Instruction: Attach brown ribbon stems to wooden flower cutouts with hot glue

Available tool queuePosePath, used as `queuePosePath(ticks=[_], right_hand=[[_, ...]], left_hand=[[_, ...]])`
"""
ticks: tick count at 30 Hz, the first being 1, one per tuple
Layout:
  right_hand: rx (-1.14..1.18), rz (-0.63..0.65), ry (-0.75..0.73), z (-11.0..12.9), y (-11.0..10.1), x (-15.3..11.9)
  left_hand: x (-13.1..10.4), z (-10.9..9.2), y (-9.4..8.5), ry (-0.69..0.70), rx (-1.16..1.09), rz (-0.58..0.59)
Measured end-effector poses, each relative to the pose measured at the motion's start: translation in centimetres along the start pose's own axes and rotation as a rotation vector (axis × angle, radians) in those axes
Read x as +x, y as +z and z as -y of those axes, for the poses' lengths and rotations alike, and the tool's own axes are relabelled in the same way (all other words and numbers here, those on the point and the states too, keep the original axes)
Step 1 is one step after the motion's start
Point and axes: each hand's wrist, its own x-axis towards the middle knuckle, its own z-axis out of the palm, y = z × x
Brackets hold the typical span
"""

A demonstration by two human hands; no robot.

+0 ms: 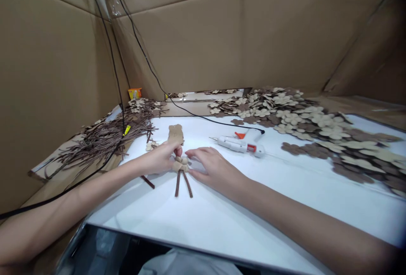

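Note:
A small beige felt flower [181, 166], its petals curled up, stands on the white board between my two hands. Two dark brown ribbed strips [184, 184] trail from it toward me. My left hand [163, 157] pinches the flower's left side with thumb and fingers. At its right side, my right hand [211, 166] curves around, with thumb and forefinger at the petal edges. The exact contact of the right fingertips is hard to see. Beyond my left hand lies a flat brown card piece [175, 133]. Another brown strip [148, 182] sticks out below my left wrist.
A white glue gun [237, 144] with an orange trigger lies on its side right of centre, its black cable [149, 61] running up left. Beige and brown felt flowers [294, 116] are heaped at right. Brown strips [104, 144] pile at left. Cardboard walls [203, 42] enclose the board.

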Motion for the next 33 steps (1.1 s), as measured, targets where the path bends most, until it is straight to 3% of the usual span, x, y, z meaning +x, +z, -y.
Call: queuePosePath(ticks=[5,9,11,15,19,26,33], right_hand=[[0.179,0.0,0.067,1.2,-0.8,0.0],[0.482,0.051,0.199,2.1,-1.8,0.0],[0.6,0.085,0.246,2.3,-2.2,-0.2],[0.718,0.182,0.304,2.5,-2.3,-0.6],[0.741,0.236,0.333,2.5,-1.9,-0.8],[0.766,0.228,0.352,2.5,-1.0,-0.8],[0.773,0.316,0.297,3.3,-1.6,-0.7]], left_hand=[[-0.8,-0.1,0.7,-0.061,-0.202,-0.045],[-1.3,-1.4,1.2,-0.201,-0.552,-0.187],[-1.6,-2.2,1.5,-0.191,-0.642,-0.266],[-2.2,-3.1,2.2,-0.07,-0.668,-0.343],[-2.5,-3.0,2.7,-0.005,-0.645,-0.343],[-2.6,-3.1,3.0,0.001,-0.659,-0.414],[-2.9,-3.5,3.2,0.059,-0.65,-0.43]])
